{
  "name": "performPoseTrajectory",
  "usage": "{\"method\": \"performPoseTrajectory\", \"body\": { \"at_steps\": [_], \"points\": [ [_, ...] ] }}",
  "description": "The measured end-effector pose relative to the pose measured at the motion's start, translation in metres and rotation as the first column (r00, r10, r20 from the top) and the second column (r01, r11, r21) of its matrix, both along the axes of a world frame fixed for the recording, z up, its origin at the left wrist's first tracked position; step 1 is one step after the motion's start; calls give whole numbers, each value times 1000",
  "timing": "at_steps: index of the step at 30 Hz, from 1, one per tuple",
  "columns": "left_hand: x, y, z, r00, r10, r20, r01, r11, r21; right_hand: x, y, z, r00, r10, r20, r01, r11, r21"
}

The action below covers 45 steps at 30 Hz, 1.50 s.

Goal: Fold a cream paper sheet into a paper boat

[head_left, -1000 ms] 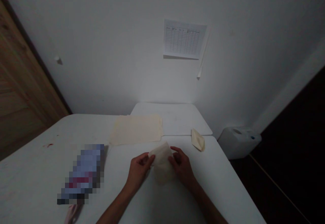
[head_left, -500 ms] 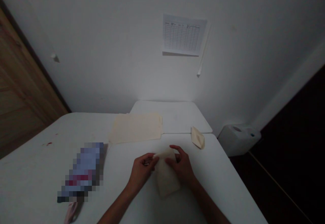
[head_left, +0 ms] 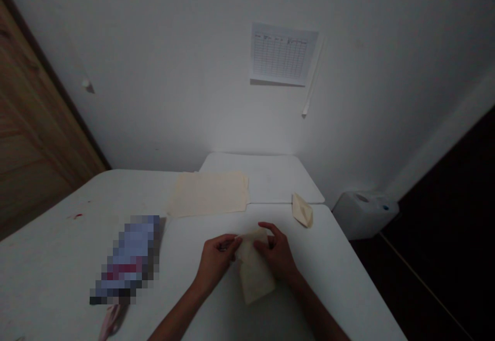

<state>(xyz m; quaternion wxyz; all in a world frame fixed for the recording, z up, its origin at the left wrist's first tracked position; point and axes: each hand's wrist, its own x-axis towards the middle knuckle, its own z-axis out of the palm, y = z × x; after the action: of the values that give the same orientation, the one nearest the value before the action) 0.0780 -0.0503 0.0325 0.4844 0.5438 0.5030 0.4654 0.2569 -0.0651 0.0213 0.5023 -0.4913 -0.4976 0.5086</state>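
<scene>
A cream-coloured piece of folded paper (head_left: 256, 276) hangs between my hands, low over the white table. My left hand (head_left: 220, 251) pinches its upper left corner between thumb and fingers. On the other side, my right hand (head_left: 275, 251) grips the upper right part, thumb on the front and fingers behind, with the index finger raised and curved. A small notch or fold shows along the paper's left edge, just below my left thumb. A small folded cream paper piece (head_left: 302, 210) lies beyond my right hand. Flat cream sheets (head_left: 209, 192) lie farther back on the left.
The white table (head_left: 189, 289) meets another white surface (head_left: 270, 173) near the wall. A pixelated bluish item (head_left: 129, 256) with a pink strap (head_left: 109, 322) lies at left. A white container (head_left: 365, 215) stands beyond the right edge. A printed table sheet (head_left: 284, 54) hangs on the wall.
The view has shifted slightly. Both hands keep their grip in nearly the same place. The paper's left edge now shows a notch below my left thumb, and its lower end sits marginally lower.
</scene>
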Motion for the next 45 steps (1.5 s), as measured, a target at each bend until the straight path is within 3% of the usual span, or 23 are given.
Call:
{"method": "performPoseTrajectory", "body": {
  "at_steps": [9, 25, 45],
  "points": [
    [1, 2, -5, 998, -55, 26, 55, 998, 4, -1, 1, -4, 999, -15, -45, 15, 1000, 16],
    [3, -2, 1, 998, -53, 26, 53, 998, -16, -1, -1, 2, 999, -34, -4, 34, 999, 22],
    [1, -3, 2, 997, 55, -45, -52, 996, 79, -1, -1, 2, 998, -58, 17, 57, 998, 34]
  ]
}}
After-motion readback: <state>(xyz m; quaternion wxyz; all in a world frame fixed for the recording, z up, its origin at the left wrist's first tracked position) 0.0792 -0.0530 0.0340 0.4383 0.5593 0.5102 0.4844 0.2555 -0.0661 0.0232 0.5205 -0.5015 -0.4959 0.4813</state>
